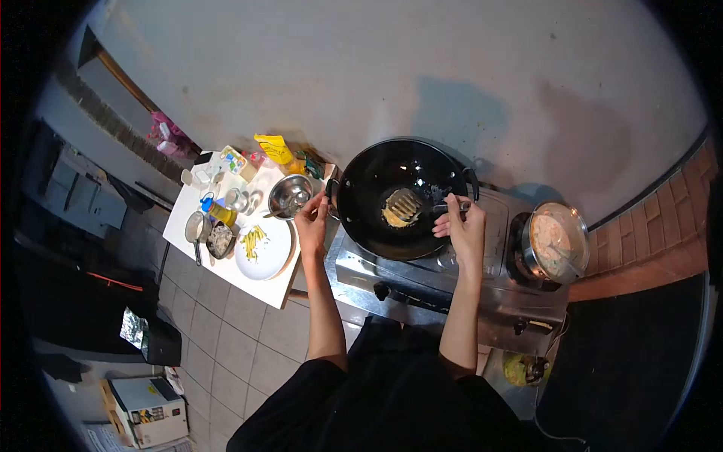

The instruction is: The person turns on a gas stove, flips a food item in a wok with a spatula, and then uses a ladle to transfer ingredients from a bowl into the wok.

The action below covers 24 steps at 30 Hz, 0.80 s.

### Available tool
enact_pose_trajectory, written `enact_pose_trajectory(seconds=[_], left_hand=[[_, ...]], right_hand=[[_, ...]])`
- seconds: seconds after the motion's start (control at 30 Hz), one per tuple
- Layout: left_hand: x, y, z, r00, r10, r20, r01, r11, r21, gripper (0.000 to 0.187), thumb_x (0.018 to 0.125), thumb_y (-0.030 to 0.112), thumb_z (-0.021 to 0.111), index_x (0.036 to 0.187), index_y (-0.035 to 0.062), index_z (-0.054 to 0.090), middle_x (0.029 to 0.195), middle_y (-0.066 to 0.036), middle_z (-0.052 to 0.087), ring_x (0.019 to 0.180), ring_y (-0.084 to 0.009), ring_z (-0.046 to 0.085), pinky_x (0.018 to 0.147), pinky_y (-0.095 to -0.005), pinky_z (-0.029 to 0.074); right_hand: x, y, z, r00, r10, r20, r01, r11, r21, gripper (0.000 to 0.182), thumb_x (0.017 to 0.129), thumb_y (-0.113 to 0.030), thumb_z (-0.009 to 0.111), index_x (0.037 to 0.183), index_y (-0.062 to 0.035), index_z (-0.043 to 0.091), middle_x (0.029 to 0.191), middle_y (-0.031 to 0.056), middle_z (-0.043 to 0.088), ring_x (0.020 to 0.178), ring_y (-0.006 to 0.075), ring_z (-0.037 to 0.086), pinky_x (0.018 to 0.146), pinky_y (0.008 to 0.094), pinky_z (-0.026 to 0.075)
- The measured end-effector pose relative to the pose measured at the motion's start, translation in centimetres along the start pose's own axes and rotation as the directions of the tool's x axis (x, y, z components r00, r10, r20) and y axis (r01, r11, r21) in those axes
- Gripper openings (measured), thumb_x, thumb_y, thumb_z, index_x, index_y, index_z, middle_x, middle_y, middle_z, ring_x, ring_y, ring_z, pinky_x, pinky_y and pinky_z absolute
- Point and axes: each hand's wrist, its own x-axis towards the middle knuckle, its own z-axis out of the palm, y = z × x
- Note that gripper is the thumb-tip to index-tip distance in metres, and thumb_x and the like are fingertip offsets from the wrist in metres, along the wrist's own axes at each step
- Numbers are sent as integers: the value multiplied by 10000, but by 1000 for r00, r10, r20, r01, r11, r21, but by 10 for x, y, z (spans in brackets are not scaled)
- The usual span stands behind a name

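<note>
A black wok [369, 169] sits on the left side of the stove, with a small yellow, egg-like piece of food [395, 218] at its bottom. My left hand [312, 224] is closed at the wok's left handle, fingers pinching it. In my right hand [463, 228] is the handle of a slotted spatula [406, 205]. Its slotted head lies on the food, partly covering it.
A pot of pinkish-orange mixture [553, 241] with a utensil in it stands on the right burner. On the white table [260, 290] at left are a plate of yellow strips [275, 264], a steel bowl [290, 197] and a yellow bag [273, 148]. Bricks [640, 241] border the right.
</note>
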Motion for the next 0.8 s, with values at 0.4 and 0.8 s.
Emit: enact_pose_trajectory(seconds=[0.4, 0.8], left_hand=[[46, 10, -1, 992, 3, 129, -14, 996, 86, 272, 843, 158, 652, 1030, -39, 645, 912, -96, 659, 827, -134, 594, 764, -257, 454], [60, 24, -5, 925, 114, 363, -224, 935, 275, 216, 808, 84, 644, 990, -32, 640, 750, -61, 644, 659, -107, 579, 620, -245, 459]], right_hand=[[1, 7, 29, 979, -59, -193, -10, 941, -337, 323, 902, -292, 575, 837, 24, 590, 509, 53, 508, 399, 111, 497, 380, 261, 390], [-16, 24, 39, 903, -347, -252, 129, 780, -612, 265, 911, -215, 540, 829, 36, 565, 576, 153, 502, 519, 229, 495, 532, 346, 387]])
